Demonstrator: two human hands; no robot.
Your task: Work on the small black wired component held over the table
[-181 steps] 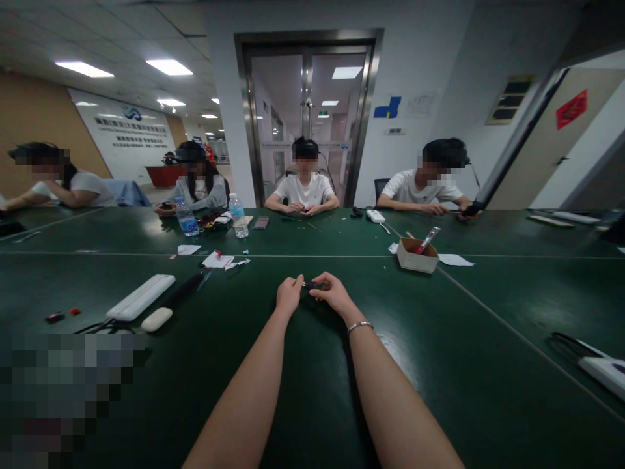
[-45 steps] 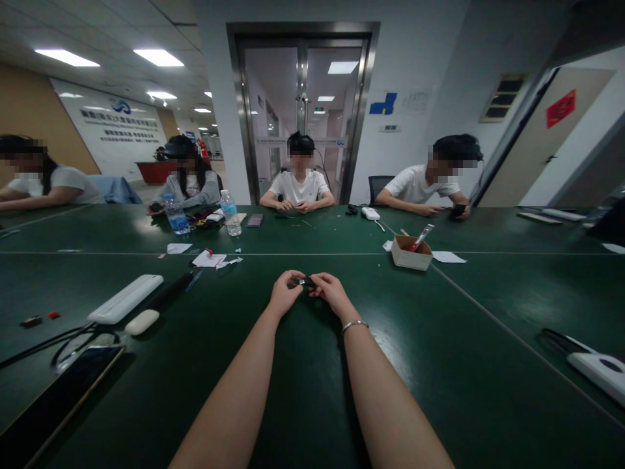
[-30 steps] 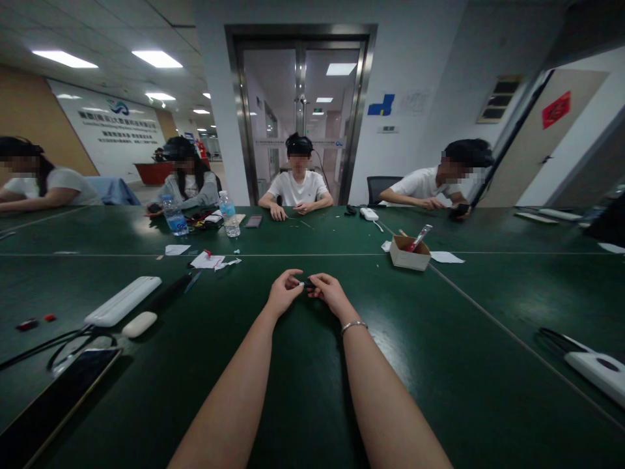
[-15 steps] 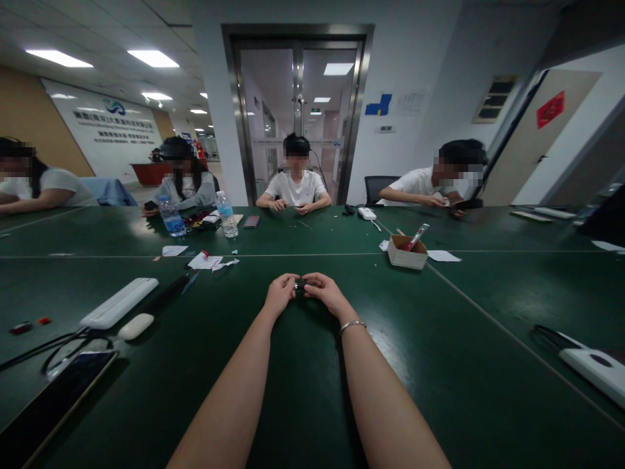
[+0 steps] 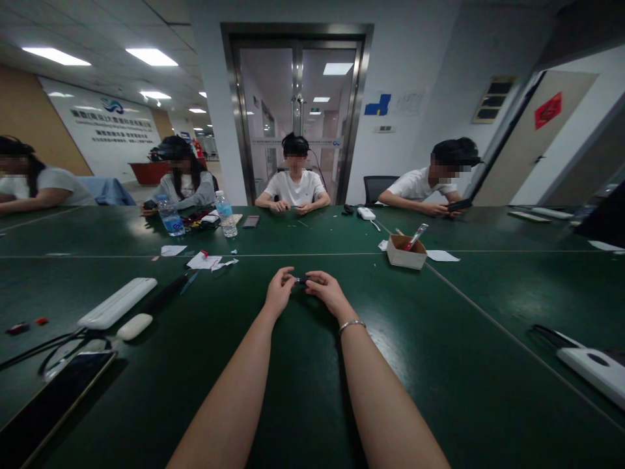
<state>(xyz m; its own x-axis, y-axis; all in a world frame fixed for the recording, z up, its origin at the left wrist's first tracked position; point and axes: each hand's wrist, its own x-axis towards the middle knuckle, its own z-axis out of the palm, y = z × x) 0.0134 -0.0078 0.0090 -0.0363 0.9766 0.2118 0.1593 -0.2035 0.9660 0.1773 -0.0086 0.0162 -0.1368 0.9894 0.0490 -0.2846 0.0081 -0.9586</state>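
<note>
Head view: your right hand (image 5: pixel 326 288) pinches the small dark object (image 5: pixel 301 281), which sits between both hands' fingertips. Your left hand (image 5: pixel 280 288) curls its fingers at the silver end; can't tell if they're gripping. Paper scraps (image 5: pixel 204 261) beyond your fingers, left; open box (image 5: pixel 406 260) beyond, right; phone (image 5: pixel 58 397) nearer you, left.

Left of the left hand (image 5: pixel 279 291), a phone (image 5: pixel 61 394), a long white block (image 5: pixel 118 303) and a rounded white thing (image 5: pixel 135 327) lie on the green worktop (image 5: pixel 463 365). Two bottles (image 5: pixel 226 216) stand farther off. Past the right hand (image 5: pixel 326 288), rightward, sits an open box (image 5: pixel 406 259).
</note>
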